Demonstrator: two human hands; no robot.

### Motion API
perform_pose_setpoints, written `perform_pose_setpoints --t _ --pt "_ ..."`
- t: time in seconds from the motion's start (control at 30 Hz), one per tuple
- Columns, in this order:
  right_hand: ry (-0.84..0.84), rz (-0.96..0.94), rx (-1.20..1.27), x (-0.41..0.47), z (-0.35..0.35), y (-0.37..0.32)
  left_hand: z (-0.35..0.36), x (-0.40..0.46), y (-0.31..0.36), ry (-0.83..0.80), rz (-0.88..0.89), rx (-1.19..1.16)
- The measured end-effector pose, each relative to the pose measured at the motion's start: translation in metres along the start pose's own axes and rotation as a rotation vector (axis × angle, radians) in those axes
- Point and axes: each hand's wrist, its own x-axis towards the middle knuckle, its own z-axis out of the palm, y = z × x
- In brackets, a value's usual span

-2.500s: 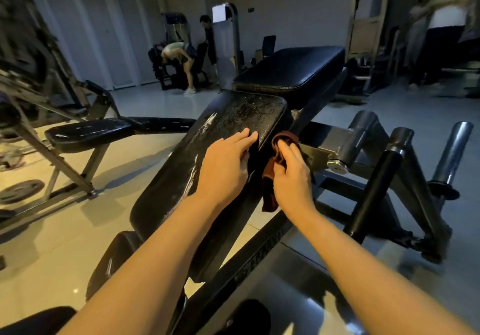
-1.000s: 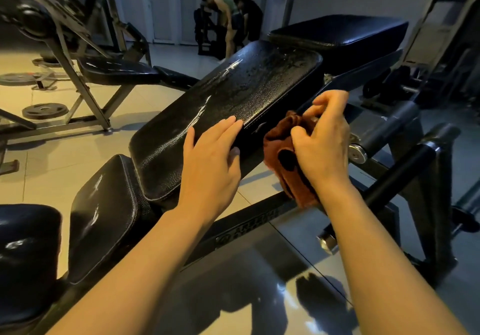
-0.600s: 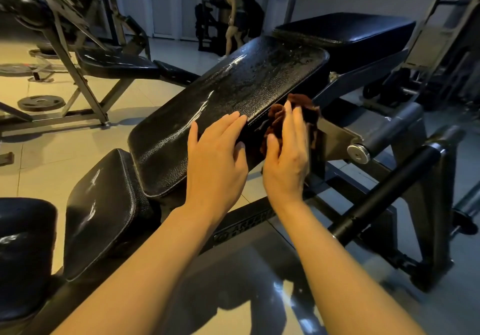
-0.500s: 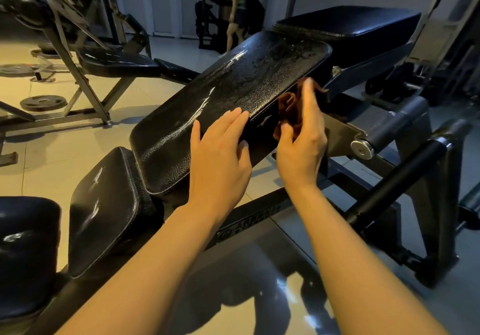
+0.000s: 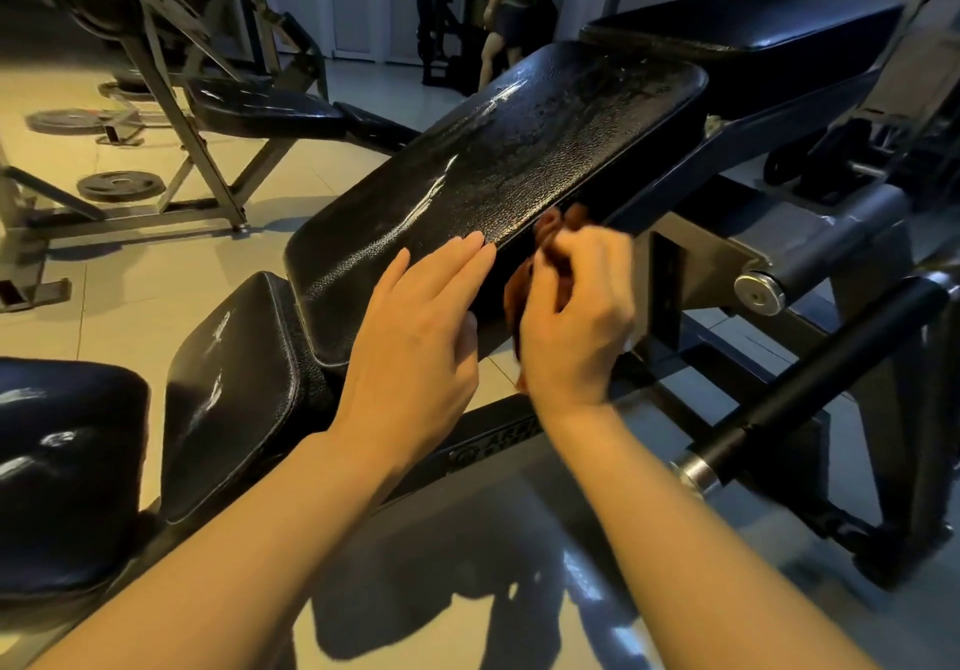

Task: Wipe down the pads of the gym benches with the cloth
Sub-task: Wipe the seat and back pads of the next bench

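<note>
From my head camera: my left hand (image 5: 415, 337) stays flat, fingers straight, steadying the long black textured vinyl bench pad (image 5: 498, 160). My right hand (image 5: 576, 321) has slid back down the pad's side edge, fingers now curled around the bunched rust-brown cloth (image 5: 550, 225). I judge the side nearly wiped; the streaked top remains.

Bunched brown cloth (image 5: 524, 287) against tilted black pad's (image 5: 498, 160) side.
</note>
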Motion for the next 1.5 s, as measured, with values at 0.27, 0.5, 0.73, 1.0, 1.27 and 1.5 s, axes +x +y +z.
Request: perform_pose_setpoints --t 0.27,0.5,0.73,1.0,1.27,1.5 --pt "0.074 0.104 0.057 0.01 0.0 0.006 -0.002 -0.006 -0.004 -0.026 0.018 0.011" --pt "-0.016 -0.087 -0.038 -0.018 0.005 0.002 -0.008 -0.008 -0.011 -0.053 0.035 0.01" --pt "-0.062 -0.089 -0.156 -0.024 -0.001 0.022 -0.005 -0.009 -0.009 -0.055 0.021 0.022" --pt "-0.037 -0.071 -0.129 -0.005 -0.006 0.016 -0.002 -0.009 -0.005 -0.032 0.001 0.019" --pt "0.0 -0.042 -0.012 0.011 -0.011 -0.001 -0.001 -0.009 -0.005 -0.017 0.003 0.013" --pt "-0.129 -0.014 -0.077 -0.018 -0.01 0.025 0.0 -0.01 -0.007 -0.027 0.017 0.016"
